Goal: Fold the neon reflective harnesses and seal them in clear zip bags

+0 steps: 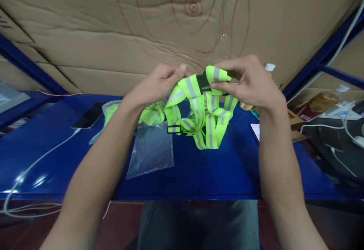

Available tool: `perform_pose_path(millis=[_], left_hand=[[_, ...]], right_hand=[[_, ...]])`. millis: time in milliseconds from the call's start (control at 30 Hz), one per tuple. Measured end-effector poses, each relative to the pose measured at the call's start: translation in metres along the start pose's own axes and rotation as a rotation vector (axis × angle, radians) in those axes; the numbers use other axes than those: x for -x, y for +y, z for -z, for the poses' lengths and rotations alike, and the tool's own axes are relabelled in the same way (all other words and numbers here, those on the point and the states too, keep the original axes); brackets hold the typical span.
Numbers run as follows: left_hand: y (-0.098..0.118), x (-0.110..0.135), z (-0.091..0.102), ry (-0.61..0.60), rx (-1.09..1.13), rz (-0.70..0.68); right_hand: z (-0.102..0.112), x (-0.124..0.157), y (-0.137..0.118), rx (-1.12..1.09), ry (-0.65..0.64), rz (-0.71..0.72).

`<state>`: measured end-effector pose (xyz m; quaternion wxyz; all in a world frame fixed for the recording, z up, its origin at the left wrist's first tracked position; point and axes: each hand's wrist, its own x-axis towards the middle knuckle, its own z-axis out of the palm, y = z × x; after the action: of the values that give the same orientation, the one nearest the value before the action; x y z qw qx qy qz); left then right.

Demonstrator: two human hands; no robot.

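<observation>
A neon yellow-green reflective strap harness (199,113) with grey stripes hangs in loops over the blue table (199,170). My left hand (159,85) pinches its left end between thumb and fingers. My right hand (247,81) is closed on the strap's top right, by a black fastening patch (203,83). A black slide buckle (174,129) dangles at the lower left. Both hands are raised above the table surface.
A clear plastic bag (150,149) lies flat under the harness, another bagged green item (112,113) behind it. A dark phone (89,115) with a white cable (36,162) sits left, a second phone (255,130) right. Cardboard (142,33) stands behind; bottles and cables clutter the right.
</observation>
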<state>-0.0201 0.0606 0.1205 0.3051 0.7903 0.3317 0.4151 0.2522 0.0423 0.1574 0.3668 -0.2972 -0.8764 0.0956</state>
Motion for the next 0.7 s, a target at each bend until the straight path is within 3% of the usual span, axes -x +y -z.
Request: perform_pose_path(millis=[100,200,400,500,700], left_hand=[[-0.003,-0.002,0.002,-0.109,0.227,0.19],[0.005,-0.001,0.001,-0.107,0.418,0.205],[0.007,0.001,0.012,-0.142,0.459,0.216],[0.006,0.003,0.018,-0.116,0.328,0.102],[0.014,0.004,0.018,-0.066,0.027,-0.317]], right_hand=[[-0.003,0.001,-0.002,0.011,0.136,-0.005],[-0.004,0.002,-0.009,0.016,0.19,-0.014],[-0.004,-0.002,-0.021,0.063,-0.03,0.089],[-0.004,-0.003,-0.018,0.045,-0.165,0.082],[0.002,-0.002,-0.004,-0.122,-0.28,-0.052]])
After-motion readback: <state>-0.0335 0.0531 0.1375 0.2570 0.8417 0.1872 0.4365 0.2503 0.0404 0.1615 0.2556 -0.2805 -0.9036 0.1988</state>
